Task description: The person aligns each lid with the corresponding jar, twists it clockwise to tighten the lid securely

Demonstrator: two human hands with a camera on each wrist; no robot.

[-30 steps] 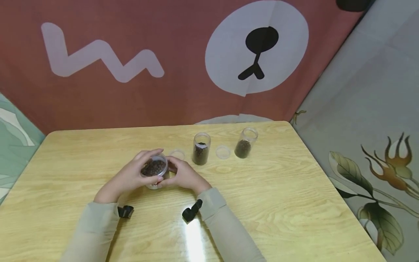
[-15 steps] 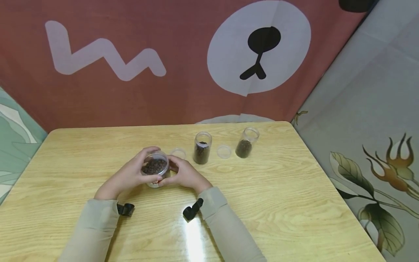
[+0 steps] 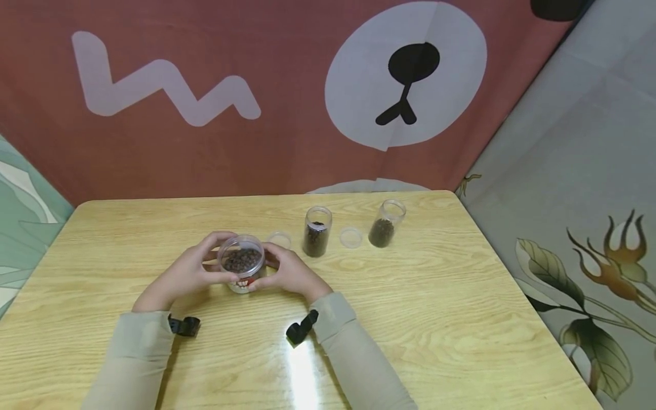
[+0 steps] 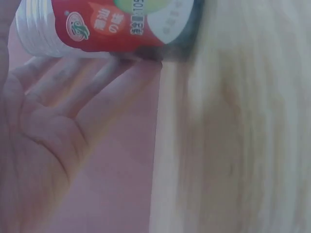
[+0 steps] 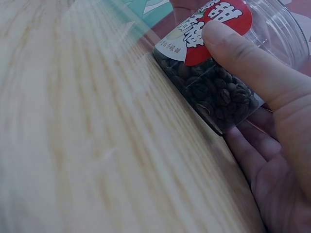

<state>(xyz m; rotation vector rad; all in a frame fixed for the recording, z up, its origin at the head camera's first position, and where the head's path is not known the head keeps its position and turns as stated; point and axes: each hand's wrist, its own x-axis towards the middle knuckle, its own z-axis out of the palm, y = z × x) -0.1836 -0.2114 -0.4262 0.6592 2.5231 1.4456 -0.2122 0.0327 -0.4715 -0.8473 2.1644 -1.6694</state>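
The right hand (image 3: 289,272) is gripping a clear jar (image 3: 244,283) of dark beans (image 3: 242,261) — the left hand (image 3: 185,274) is flanking its other side, fingers lying loose, nearly straight.

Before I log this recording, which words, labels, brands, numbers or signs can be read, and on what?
"潮汕の味": red label on the jar of dark beans, left wrist view.
"净含量:10": same label; its end is cut off.
Round logo, same label: too blurred.
Large white characters, right wrist view: tilted, partly covered by the right hand; not surely legible.
Middle jar, far-right jar: no text visible.
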